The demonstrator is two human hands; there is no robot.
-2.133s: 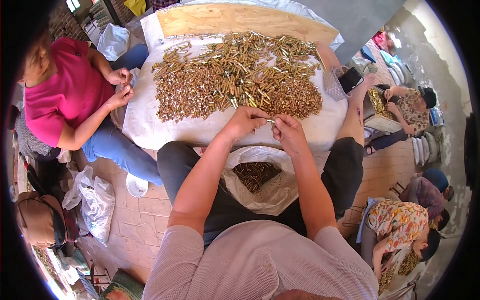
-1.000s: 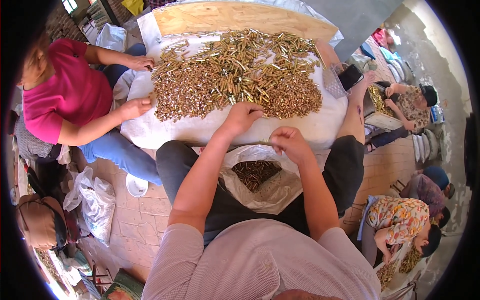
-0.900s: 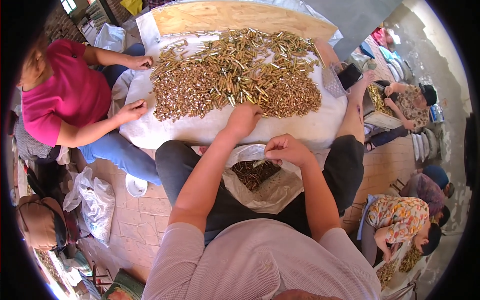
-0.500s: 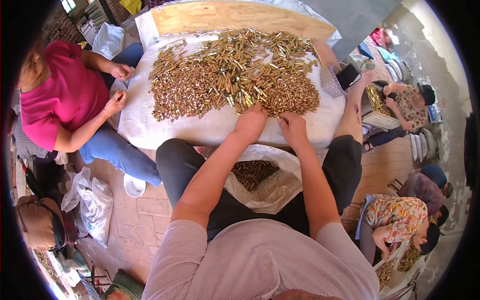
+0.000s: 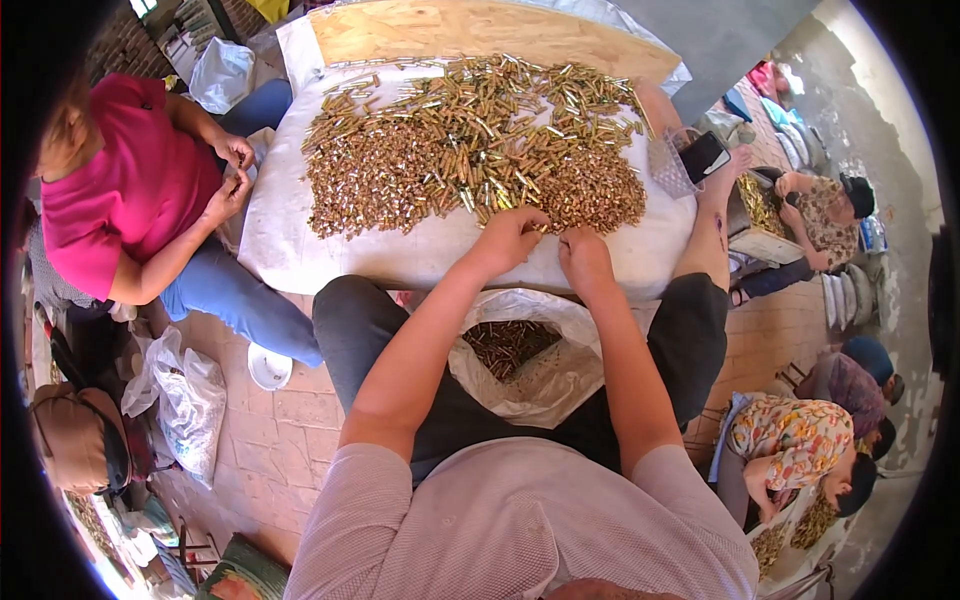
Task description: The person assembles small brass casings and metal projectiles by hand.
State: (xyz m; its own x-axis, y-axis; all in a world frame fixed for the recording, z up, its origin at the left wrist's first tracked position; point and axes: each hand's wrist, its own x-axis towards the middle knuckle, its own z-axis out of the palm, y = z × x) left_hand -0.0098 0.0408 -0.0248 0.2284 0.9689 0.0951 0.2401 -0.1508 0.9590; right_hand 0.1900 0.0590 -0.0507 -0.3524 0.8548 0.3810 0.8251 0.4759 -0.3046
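Observation:
A heap of small copper- and gold-coloured metal pieces [image 5: 370, 180] lies on the white-covered table [image 5: 275, 240], with longer gold-coloured metal tubes [image 5: 490, 90] spread behind and among them. At the near edge of the heap, my left hand [image 5: 508, 242] has its fingers pinched on a small gold-coloured metal piece. Close on its right is my right hand [image 5: 586, 260], its fingers closed with the tips near that piece. Whatever my right fingers hold is too small or hidden to name. Between my knees a white sack [image 5: 560, 375] stands open, with dark brownish slender pieces [image 5: 510, 345] inside.
A wooden board [image 5: 480, 32] borders the table's far side. A phone [image 5: 705, 155] and a clear woven basket [image 5: 668, 165] sit at its right. A co-worker in a pink shirt [image 5: 150, 190] sits at the left. A white bowl [image 5: 268, 368] and plastic bag [image 5: 190, 410] are on the floor.
My hands have drawn slightly closer together at the heap's edge, and the left has turned, showing a small piece in its fingers. The co-worker's hands at left have come together.

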